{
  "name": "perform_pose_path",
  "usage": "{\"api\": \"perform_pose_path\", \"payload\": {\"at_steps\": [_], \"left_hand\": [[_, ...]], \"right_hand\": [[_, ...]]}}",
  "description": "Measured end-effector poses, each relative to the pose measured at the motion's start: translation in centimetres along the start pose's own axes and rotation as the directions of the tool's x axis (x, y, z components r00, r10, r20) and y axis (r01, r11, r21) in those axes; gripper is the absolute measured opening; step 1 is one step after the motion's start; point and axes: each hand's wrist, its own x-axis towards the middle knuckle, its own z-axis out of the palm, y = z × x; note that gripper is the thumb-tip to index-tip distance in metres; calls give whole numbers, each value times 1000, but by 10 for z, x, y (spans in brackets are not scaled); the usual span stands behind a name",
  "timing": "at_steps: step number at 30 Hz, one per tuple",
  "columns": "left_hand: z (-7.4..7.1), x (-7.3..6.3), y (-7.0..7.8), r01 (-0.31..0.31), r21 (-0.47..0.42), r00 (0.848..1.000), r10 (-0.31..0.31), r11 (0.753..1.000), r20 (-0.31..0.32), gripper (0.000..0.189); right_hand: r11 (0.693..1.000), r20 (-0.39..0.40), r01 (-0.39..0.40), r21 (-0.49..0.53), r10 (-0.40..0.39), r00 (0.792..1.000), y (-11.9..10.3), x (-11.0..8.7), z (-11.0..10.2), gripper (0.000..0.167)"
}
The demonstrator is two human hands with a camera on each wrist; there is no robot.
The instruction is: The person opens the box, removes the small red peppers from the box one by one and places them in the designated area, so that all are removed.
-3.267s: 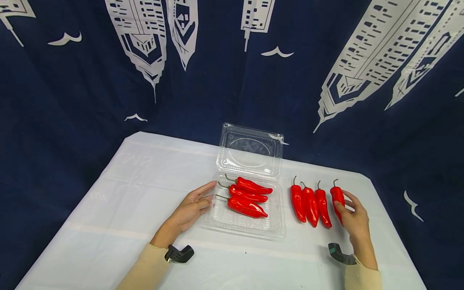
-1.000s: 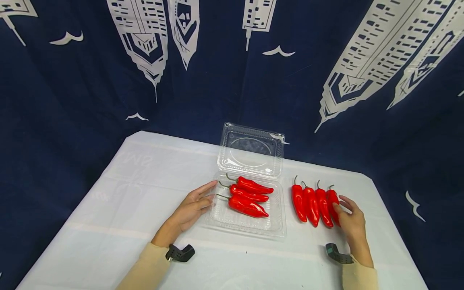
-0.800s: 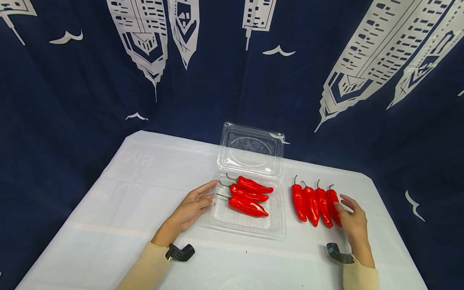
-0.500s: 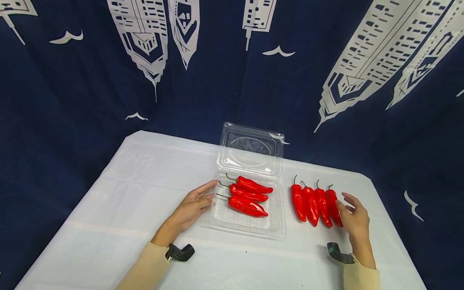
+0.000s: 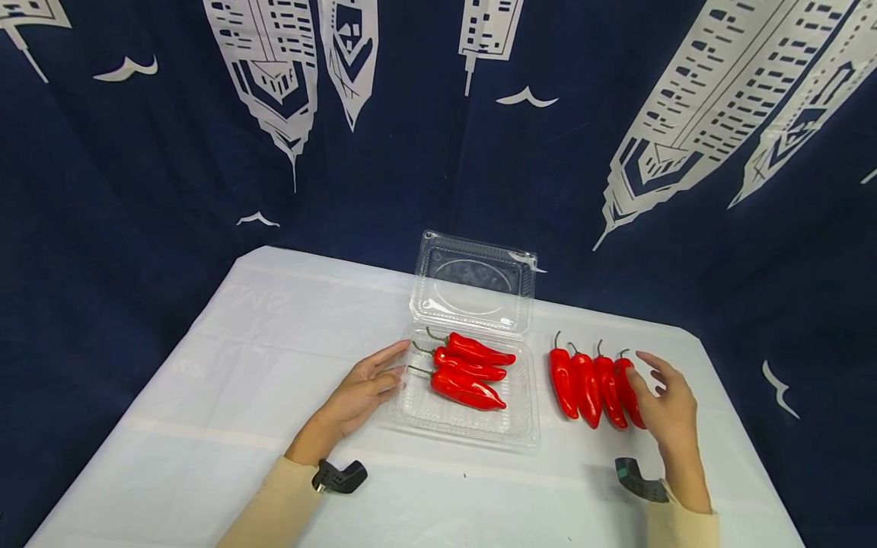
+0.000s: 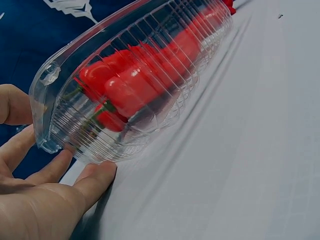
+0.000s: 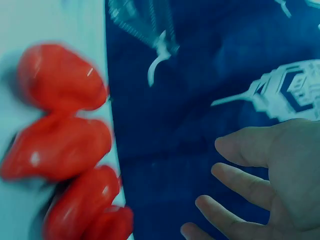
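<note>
A clear plastic clamshell container (image 5: pixel 521 411) lies with its base on the table and its lid raised at the back. Three red chili peppers (image 5: pixel 469 388) rest inside it, stems to the left. My left hand (image 5: pixel 359 392) touches the container's left side with relaxed fingers; the left wrist view shows its fingertips (image 6: pixel 102 172) at the lower corner of the ribbed wall. To the right, several more red chili peppers (image 5: pixel 585 390) lie side by side, stems pointing away. My right hand (image 5: pixel 668 403) hovers beside the rightmost pepper (image 5: pixel 629 396), fingers spread and holding nothing, as the right wrist view shows.
A white cloth covers the table (image 5: pixel 226 396). Behind it hangs a dark blue curtain (image 5: pixel 411 183) with white building prints. The raised lid (image 5: pixel 473 281) stands near the table's back edge. Each wrist carries a black camera mount (image 5: pixel 340 478).
Earlier, my right hand set the rightmost pepper against the others, shifting it left. It then let go and drew slightly away, lifting a little. My left hand has stayed at the container.
</note>
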Motion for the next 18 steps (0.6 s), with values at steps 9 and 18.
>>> {"api": "perform_pose_path", "payload": {"at_steps": [9,18], "left_hand": [[-2,2,-2,-12,7,1000,12,1000,21,67],[-2,2,-3,-10,14,1000,10,1000,12,66]], "right_hand": [[997,62,70,23,-72,996,-27,-11,-2,48],[987,79,161,13,-161,984,-38,-20,4,49]]}}
